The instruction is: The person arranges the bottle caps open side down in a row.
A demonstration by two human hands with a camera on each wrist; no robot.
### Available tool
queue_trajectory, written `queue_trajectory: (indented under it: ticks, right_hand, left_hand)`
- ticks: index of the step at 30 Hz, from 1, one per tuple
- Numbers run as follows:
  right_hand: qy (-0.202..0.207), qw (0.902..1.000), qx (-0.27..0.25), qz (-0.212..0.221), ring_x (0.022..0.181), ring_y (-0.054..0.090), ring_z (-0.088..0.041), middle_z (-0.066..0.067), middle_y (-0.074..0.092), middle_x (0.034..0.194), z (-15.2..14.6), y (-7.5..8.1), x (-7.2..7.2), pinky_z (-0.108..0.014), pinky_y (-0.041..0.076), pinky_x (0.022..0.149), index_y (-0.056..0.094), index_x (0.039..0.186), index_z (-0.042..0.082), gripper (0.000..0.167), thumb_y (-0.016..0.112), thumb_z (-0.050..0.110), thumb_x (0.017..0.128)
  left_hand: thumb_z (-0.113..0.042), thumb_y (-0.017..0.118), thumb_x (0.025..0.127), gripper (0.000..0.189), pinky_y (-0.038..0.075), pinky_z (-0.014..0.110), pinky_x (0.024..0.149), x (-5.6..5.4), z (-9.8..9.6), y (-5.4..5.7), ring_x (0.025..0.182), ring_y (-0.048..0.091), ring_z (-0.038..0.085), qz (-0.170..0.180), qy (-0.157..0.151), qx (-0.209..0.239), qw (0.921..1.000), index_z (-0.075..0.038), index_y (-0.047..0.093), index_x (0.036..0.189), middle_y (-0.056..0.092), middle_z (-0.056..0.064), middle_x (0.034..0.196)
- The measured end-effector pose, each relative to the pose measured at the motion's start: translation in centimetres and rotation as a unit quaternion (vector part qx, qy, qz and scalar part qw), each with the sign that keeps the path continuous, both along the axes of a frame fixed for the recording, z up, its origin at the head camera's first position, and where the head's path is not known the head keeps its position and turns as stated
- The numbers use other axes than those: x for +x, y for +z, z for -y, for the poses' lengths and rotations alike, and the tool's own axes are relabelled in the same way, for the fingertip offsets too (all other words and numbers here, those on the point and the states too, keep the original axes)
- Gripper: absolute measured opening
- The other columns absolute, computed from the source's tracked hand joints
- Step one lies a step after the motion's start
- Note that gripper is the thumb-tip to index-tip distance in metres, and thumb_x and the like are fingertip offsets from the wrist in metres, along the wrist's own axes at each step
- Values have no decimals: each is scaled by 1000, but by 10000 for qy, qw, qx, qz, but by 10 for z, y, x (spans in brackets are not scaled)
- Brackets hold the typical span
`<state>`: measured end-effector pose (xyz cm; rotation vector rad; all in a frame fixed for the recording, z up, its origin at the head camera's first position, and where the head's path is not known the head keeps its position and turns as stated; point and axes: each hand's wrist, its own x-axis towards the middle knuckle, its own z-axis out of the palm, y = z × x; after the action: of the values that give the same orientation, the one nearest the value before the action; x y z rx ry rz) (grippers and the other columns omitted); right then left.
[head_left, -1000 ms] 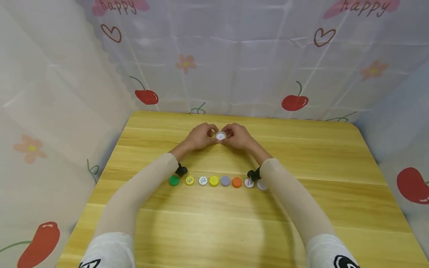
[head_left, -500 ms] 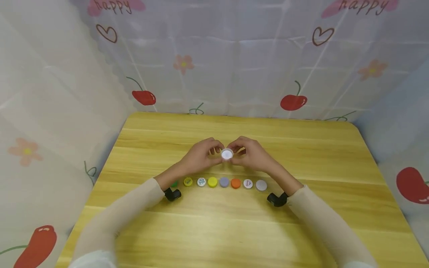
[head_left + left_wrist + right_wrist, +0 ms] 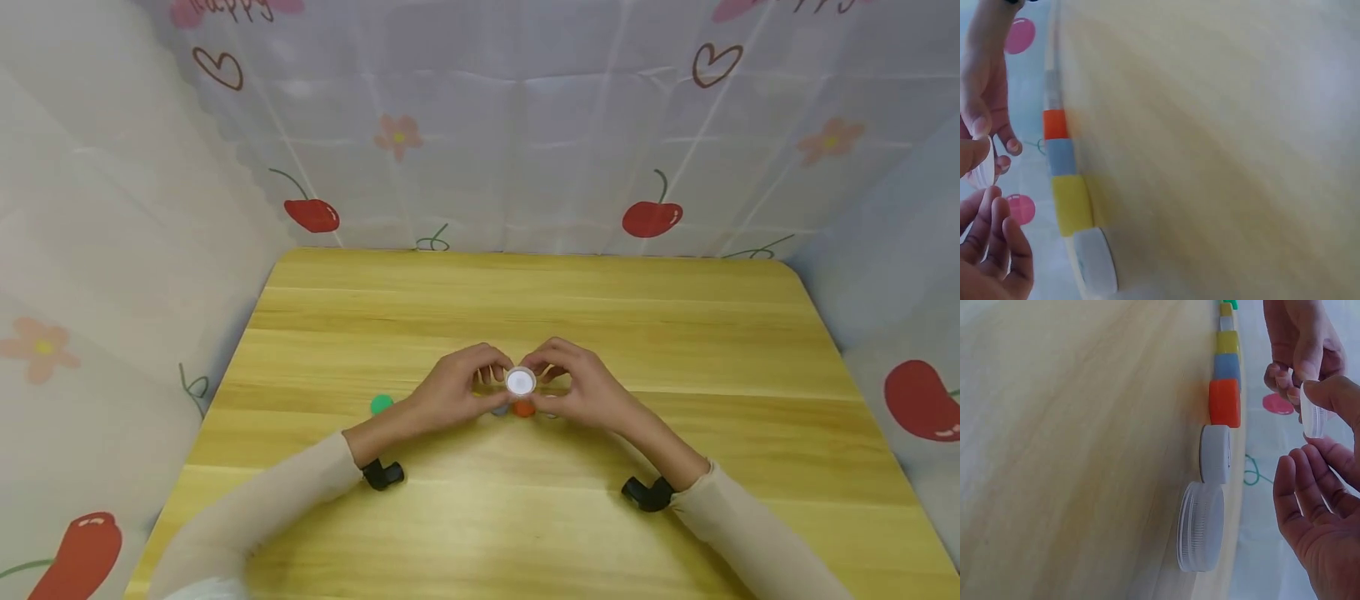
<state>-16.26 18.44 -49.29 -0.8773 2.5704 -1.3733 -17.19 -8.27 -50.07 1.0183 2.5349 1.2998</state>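
Between my two hands a round white cap (image 3: 521, 382) with a ribbed side is held up above the table. My left hand (image 3: 455, 386) pinches its left edge with thumb and fingers. From the other side my right hand (image 3: 587, 388) pinches the opposite edge. The right wrist view shows the cap (image 3: 1314, 411) upright on its edge, with thumbs on one side and fingertips on the other. Just below the hands lies a row of caps, partly covered in the head view: a green cap (image 3: 382, 403), a lavender cap (image 3: 500, 409) and an orange cap (image 3: 524, 408) show.
In the right wrist view the row ends with a white cap (image 3: 1215, 454) and a wider ribbed clear lid (image 3: 1200, 527). A yellow cap (image 3: 1072, 205) and another white cap (image 3: 1095, 261) appear in the left wrist view. A printed curtain (image 3: 525, 167) hangs behind the wooden table (image 3: 517, 517).
Both hands have come nearer the body with the cap, from the far part of the table to over the row, hiding several caps. The row stays in place.
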Motion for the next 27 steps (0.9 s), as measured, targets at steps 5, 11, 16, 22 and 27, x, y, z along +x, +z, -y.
queue_trajectory:
  ticks: [5, 11, 16, 22, 27]
  right_hand:
    - [58, 9998, -50, -159, 101, 69, -10, 7, 70, 115, -3, 3, 3, -40, 64, 90, 76, 121, 20, 38, 91, 17, 86]
    - [219, 9977, 76, -636, 104, 68, -14, 6, 70, 118, -4, 10, 9, -40, 62, 88, 76, 121, 22, 37, 88, 13, 87]
    - [303, 9939, 152, -1046, 104, 68, -16, 6, 69, 120, -4, 13, 12, -40, 63, 86, 75, 121, 19, 38, 87, 11, 86]
    - [290, 9915, 200, -1251, 103, 70, -19, 3, 69, 121, -4, 13, 10, -37, 63, 86, 72, 129, 16, 45, 90, 14, 87]
    - [97, 9989, 38, -467, 103, 69, -18, 3, 69, 122, -6, 14, 7, -35, 62, 88, 67, 140, 19, 49, 85, 25, 95]
  left_hand:
    - [-25, 80, 99, 20, 51, 27, 75, -5, 3, 2, 84, 61, 18, 1676, -83, 834, 9823, -21, 76, 119, 71, 0, 99]
    - [-17, 69, 103, 18, 56, 30, 85, -11, 4, 6, 90, 65, 17, 2622, -261, 1063, 9588, -8, 79, 115, 77, 2, 105]
    - [-16, 70, 101, 18, 53, 28, 84, -11, 1, 10, 89, 65, 14, 2657, -345, 949, 9588, -4, 80, 111, 79, 3, 104]
    - [-16, 72, 99, 12, 49, 25, 74, -11, 1, 13, 80, 59, 15, 2254, -97, 838, 9706, -12, 81, 104, 75, -1, 94]
    - [-17, 75, 94, 10, 51, 23, 72, -11, 3, 20, 81, 62, 11, 879, 213, 609, 9940, -22, 79, 101, 73, -6, 92]
